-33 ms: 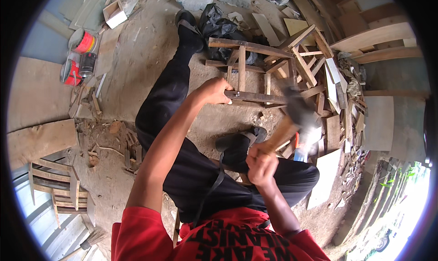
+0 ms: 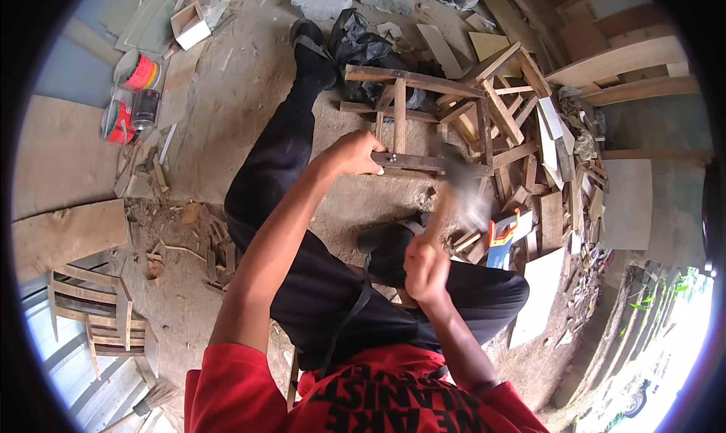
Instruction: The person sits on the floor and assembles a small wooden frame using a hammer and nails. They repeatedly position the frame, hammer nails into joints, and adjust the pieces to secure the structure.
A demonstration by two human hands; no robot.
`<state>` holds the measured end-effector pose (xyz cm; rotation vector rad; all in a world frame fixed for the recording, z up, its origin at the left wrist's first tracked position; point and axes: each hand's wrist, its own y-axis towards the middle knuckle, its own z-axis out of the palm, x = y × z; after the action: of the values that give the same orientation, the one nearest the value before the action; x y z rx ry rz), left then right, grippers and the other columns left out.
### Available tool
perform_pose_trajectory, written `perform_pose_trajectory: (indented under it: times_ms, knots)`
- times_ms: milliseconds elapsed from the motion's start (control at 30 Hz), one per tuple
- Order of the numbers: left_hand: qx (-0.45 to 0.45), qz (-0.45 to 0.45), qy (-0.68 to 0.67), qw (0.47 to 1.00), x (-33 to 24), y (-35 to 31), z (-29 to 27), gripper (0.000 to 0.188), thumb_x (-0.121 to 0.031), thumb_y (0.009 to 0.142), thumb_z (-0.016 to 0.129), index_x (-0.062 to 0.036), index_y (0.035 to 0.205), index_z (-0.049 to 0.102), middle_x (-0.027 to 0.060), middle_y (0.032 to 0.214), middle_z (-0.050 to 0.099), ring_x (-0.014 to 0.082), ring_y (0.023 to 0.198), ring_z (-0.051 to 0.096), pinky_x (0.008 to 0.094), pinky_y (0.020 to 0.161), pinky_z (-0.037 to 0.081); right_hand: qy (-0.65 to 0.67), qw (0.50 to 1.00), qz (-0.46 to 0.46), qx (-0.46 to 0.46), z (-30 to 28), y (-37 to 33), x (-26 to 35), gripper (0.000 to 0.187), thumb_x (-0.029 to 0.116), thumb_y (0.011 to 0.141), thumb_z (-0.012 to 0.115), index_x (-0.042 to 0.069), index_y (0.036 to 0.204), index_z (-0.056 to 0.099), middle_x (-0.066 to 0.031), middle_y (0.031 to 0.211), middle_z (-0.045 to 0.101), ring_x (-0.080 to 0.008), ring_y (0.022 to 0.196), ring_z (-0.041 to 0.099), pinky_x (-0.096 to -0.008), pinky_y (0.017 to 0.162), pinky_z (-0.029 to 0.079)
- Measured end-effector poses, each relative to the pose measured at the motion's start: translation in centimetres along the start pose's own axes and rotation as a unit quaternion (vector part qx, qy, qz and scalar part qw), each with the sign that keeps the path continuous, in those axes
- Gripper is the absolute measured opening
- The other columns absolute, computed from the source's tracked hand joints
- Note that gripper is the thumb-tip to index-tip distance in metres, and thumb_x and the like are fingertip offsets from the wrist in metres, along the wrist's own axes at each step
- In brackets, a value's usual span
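My left hand (image 2: pixel 355 153) is closed around the left end of the nearest rail of a wooden frame (image 2: pixel 435 163), which lies on its side and looks like a small stool or chair frame. In my right hand (image 2: pixel 426 270) is the wooden handle of a hammer (image 2: pixel 440 215). The hammer's head, smeared by motion, overlaps the right part of that same rail; whether it touches the wood I cannot tell. My legs (image 2: pixel 272 164) in black trousers spread around the near side of the frame.
Offcuts (image 2: pixel 552 214) pile up right of the frame, with a handsaw (image 2: pixel 500 240) near my right knee. A black plastic bag (image 2: pixel 363 43) lies behind the frame. Paint cans (image 2: pixel 136 70) stand at the far left, and slatted wooden pieces (image 2: pixel 98 304) at the lower left.
The hammer has swung left across the near rail, and my right hand has shifted slightly left with it. More of the handsaw shows. My left hand stays on the rail.
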<state>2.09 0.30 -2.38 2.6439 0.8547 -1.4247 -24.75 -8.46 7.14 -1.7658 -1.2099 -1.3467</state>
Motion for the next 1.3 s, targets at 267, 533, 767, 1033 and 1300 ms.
perform_pose_trajectory:
  times_ms: [267, 533, 767, 1033, 1300]
  knots:
    - [-0.034, 0.006, 0.0, 0.999, 0.6, 0.6, -0.2, 0.033, -0.021, 0.07, 0.082, -0.0049, 0.098, 0.075, 0.018, 0.087, 0.073, 0.0285, 0.078, 0.071, 0.0403, 0.073, 0.052, 0.06, 0.977, 0.205, 0.019, -1.9, 0.5, -1.6, 0.052, 0.046, 0.107, 0.038, 0.004, 0.079, 0.05, 0.0018, 0.055, 0.043, -0.0071, 0.049, 0.044, -0.0278, 0.044, 0.037]
    - [-0.001, 0.015, 0.008, 1.0, 0.1, 0.9, -0.3, 0.04, -0.024, 0.072, 0.083, -0.002, 0.104, 0.073, 0.0192, 0.091, 0.073, 0.0297, 0.086, 0.072, 0.0384, 0.075, 0.053, 0.021, 0.951, 0.289, 0.104, 0.1, -0.1, -2.8, 0.053, 0.05, 0.106, 0.039, 0.007, 0.077, 0.049, 0.0023, 0.06, 0.044, -0.0068, 0.049, 0.042, -0.0251, 0.043, 0.034]
    - [0.004, -0.006, 0.037, 0.999, 1.0, 1.0, 0.0, 0.054, -0.024, 0.073, 0.082, 0.0002, 0.118, 0.067, 0.022, 0.115, 0.07, 0.0339, 0.104, 0.069, 0.0419, 0.092, 0.052, 0.083, 0.996, -0.04, -0.004, -0.9, 0.5, 1.0, 0.06, 0.059, 0.101, 0.045, 0.002, 0.084, 0.048, 0.0029, 0.059, 0.041, -0.0053, 0.049, 0.038, -0.0224, 0.043, 0.027]
    - [0.048, -0.012, 0.051, 0.997, -0.5, 1.2, -1.3, 0.058, -0.02, 0.073, 0.08, 0.0023, 0.124, 0.063, 0.0213, 0.12, 0.068, 0.0332, 0.111, 0.067, 0.0405, 0.095, 0.052, -0.001, 0.99, 0.135, 0.029, -1.2, 1.4, -1.2, 0.056, 0.053, 0.106, 0.035, 0.008, 0.075, 0.047, 0.0032, 0.057, 0.044, -0.0046, 0.047, 0.041, -0.0242, 0.042, 0.033]
    - [0.032, 0.019, 0.092, 0.995, -0.1, 1.1, -1.0, 0.054, -0.022, 0.073, 0.08, -0.0019, 0.121, 0.066, 0.0193, 0.112, 0.071, 0.0342, 0.103, 0.069, 0.0416, 0.09, 0.053, 0.004, 0.959, 0.279, 0.052, -1.7, 1.2, -2.2, 0.056, 0.053, 0.107, 0.035, 0.008, 0.075, 0.046, 0.0015, 0.057, 0.044, -0.0077, 0.042, 0.041, -0.0254, 0.038, 0.033]
